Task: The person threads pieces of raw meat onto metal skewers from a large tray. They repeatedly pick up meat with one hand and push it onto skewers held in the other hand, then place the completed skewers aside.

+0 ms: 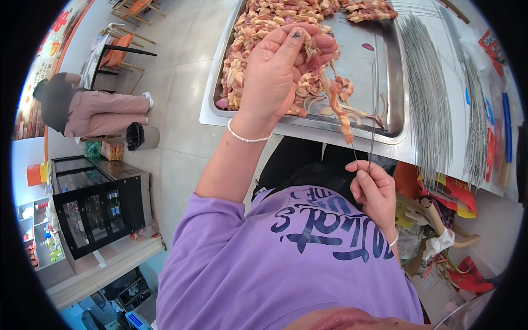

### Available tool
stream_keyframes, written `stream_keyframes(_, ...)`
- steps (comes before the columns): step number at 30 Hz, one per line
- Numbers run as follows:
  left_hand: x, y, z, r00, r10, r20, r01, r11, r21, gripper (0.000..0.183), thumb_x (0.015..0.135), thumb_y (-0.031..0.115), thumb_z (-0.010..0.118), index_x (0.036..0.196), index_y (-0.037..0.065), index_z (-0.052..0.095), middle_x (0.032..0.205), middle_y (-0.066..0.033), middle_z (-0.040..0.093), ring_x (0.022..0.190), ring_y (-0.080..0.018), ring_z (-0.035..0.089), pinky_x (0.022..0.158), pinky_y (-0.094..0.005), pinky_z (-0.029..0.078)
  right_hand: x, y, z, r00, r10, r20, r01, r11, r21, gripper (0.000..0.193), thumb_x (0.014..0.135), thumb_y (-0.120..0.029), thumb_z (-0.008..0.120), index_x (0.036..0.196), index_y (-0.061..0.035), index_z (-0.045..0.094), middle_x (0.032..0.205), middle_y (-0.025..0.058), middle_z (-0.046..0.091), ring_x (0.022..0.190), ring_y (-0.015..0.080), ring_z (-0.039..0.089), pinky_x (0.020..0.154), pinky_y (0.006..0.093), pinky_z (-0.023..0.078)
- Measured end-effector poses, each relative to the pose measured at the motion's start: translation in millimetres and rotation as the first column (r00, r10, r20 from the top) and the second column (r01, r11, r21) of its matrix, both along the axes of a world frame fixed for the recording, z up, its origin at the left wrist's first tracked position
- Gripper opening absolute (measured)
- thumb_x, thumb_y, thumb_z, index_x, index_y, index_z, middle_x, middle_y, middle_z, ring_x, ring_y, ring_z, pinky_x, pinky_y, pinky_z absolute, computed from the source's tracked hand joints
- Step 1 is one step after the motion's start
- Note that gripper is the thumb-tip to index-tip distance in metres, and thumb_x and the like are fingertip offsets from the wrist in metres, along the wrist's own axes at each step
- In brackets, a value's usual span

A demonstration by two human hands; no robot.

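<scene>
My left hand [272, 74] is over the meat tray, its fingers curled round some raw meat pieces [313, 58]. Low at the tray's near edge, my right hand [374, 190] pinches thin metal skewers [373, 124] near their lower ends. One skewer runs up through a strip of threaded meat [336, 104], which reaches toward my left hand. Another pinched skewer looks bare along its length. The metal tray [393, 82] holds a heap of cut raw meat [264, 27] mixed with onion slices. Part of the heap is hidden behind my left hand.
A thick bundle of metal skewers [426, 104] lies right of the tray, with plastic packaging [498, 104] beyond it. Bags and clutter [434, 236] sit below at the right. Leftward are a person [82, 104], a grey bin [144, 137], a display fridge [99, 203] and orange chairs [118, 52].
</scene>
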State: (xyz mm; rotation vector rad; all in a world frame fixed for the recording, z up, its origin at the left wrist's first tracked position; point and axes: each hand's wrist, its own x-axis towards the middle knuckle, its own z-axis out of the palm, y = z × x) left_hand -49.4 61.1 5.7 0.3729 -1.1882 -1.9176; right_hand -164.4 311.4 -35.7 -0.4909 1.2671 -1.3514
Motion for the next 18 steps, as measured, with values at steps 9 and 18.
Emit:
stream_keyframes(9,-9,16,-4,0.990,0.134,-0.054,-0.134,0.991,0.007,0.023,0.106,0.020,0.049,0.110,0.002,0.061,0.102,-0.0130,0.070,0.095,-0.0212,0.069,0.084,-0.0293,0.055,4,0,-4,0.998,-0.052,0.025,0.052,0.999,-0.006,0.022,0.102,-0.007,0.048,0.113,0.0037,0.064,0.070,-0.0028,0.053,0.060,0.0011,0.045,0.051,0.0153,0.028)
stream_keyframes(18,-5,17,-6,0.997,0.040,-0.061,-0.040,0.999,0.000,0.022,0.106,0.019,0.047,0.108,0.003,0.062,0.103,-0.0150,0.070,0.094,-0.0200,0.068,0.092,-0.0359,0.056,3,1,-9,0.997,-0.072,0.009,0.072,0.997,-0.017,0.022,0.102,-0.006,0.048,0.113,0.0044,0.063,0.070,-0.0026,0.052,0.059,0.0016,0.043,0.051,0.0160,0.027)
